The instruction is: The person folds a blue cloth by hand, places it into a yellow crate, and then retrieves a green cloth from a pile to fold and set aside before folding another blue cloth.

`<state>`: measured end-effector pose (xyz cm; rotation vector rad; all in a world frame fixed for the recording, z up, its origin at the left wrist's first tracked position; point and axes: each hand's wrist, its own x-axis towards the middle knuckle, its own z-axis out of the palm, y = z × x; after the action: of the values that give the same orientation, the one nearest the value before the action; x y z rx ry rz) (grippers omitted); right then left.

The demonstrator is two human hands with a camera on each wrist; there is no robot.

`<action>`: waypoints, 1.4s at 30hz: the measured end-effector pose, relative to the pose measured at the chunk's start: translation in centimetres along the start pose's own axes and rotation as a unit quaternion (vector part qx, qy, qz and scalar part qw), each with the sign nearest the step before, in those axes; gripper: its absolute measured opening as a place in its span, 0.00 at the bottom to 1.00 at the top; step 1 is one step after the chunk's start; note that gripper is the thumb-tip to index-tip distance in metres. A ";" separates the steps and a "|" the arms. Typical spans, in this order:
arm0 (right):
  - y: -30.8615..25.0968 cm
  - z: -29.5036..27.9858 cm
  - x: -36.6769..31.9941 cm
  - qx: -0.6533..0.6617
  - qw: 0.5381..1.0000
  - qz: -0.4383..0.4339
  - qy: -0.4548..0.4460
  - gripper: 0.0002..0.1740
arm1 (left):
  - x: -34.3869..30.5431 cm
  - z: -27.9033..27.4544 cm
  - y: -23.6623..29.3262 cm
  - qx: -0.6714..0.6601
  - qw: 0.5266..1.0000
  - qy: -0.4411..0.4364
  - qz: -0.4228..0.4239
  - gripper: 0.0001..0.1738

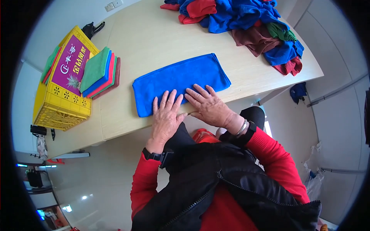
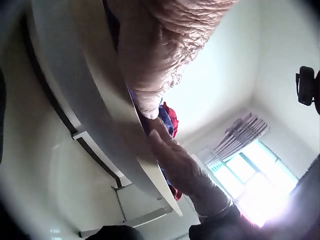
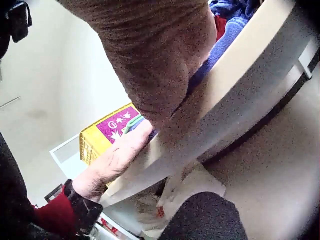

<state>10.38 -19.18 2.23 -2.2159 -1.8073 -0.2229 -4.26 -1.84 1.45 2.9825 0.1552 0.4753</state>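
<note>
A blue cloth (image 1: 177, 73), folded into a long rectangle, lies flat on the pale table near its front edge. The left hand (image 1: 166, 117) rests on its lower edge, fingers spread and pointing away from the body. Beside it the right hand (image 1: 212, 109) also lies on the lower edge with straight fingers, the two thumbs close together. In the left wrist view the left hand (image 2: 160, 50) fills the top, with the right hand (image 2: 182, 167) beyond it. The right wrist view has the right hand (image 3: 155, 55) large and the left hand (image 3: 117, 160) past it.
A yellow crate (image 1: 63, 106) stands at the table's left, with folded cloths (image 1: 96, 71) in green, blue, red and brown against its side. A loose pile of cloths (image 1: 246, 19) covers the far right. The table's front edge (image 1: 127, 133) runs beside the person's body.
</note>
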 end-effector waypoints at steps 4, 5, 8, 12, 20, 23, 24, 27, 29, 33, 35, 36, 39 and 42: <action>1.6 -0.4 -2.0 -0.043 0.999 0.022 -0.006 0.37 | -1.8 -1.0 -0.7 0.031 0.998 -0.013 -0.051 0.39; 2.0 -0.5 -2.5 -0.058 0.998 0.038 -0.011 0.38 | -2.2 -1.3 -0.9 0.045 0.996 -0.016 -0.069 0.38; 3.8 -0.7 -3.3 -0.055 0.996 0.066 -0.008 0.37 | -3.5 -1.4 -1.7 0.051 0.993 -0.006 -0.106 0.36; 4.8 -2.9 -1.0 -0.005 0.991 0.128 -0.039 0.35 | -2.6 -1.9 -2.8 0.062 0.988 -0.005 -0.141 0.34; 2.7 2.1 6.5 0.025 0.990 0.138 0.021 0.34 | 4.6 1.6 -2.3 0.045 0.995 0.002 -0.092 0.32; 4.4 2.7 7.6 -0.002 0.991 0.135 -0.005 0.36 | 5.7 1.0 -3.9 0.069 0.991 -0.026 -0.107 0.33; 5.4 2.3 7.5 -0.005 0.989 0.148 0.000 0.36 | 5.4 1.0 -4.2 0.069 0.988 -0.045 -0.132 0.34; 7.8 1.5 7.3 -0.003 0.983 0.181 -0.025 0.38 | 5.0 1.6 -4.9 0.064 0.981 -0.075 -0.167 0.37; 7.7 1.9 8.1 0.002 0.984 0.177 -0.021 0.38 | 4.5 1.0 -6.9 0.077 0.976 -0.068 -0.193 0.39; 8.9 1.5 6.6 -0.012 0.976 0.217 -0.019 0.38 | 4.5 1.0 -8.0 0.065 0.970 -0.051 -0.229 0.38; 8.6 1.6 7.0 -0.018 0.973 0.227 -0.017 0.39 | 4.5 1.0 -8.2 0.058 0.968 -0.057 -0.239 0.39; 8.3 1.6 7.2 -0.013 0.975 0.219 -0.019 0.39 | 4.3 1.0 -8.5 0.052 0.965 -0.061 -0.248 0.39; 8.6 1.4 6.4 -0.028 0.968 0.248 -0.016 0.39 | 3.9 0.9 -8.9 0.047 0.963 -0.055 -0.258 0.40; 8.8 1.5 6.1 -0.040 0.968 0.249 -0.015 0.39 | 3.9 1.2 -8.6 0.046 0.969 -0.039 -0.241 0.40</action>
<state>20.14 -14.65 1.51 -2.6498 -1.2119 -0.1593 -0.88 7.05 0.36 2.8904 0.8886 0.2960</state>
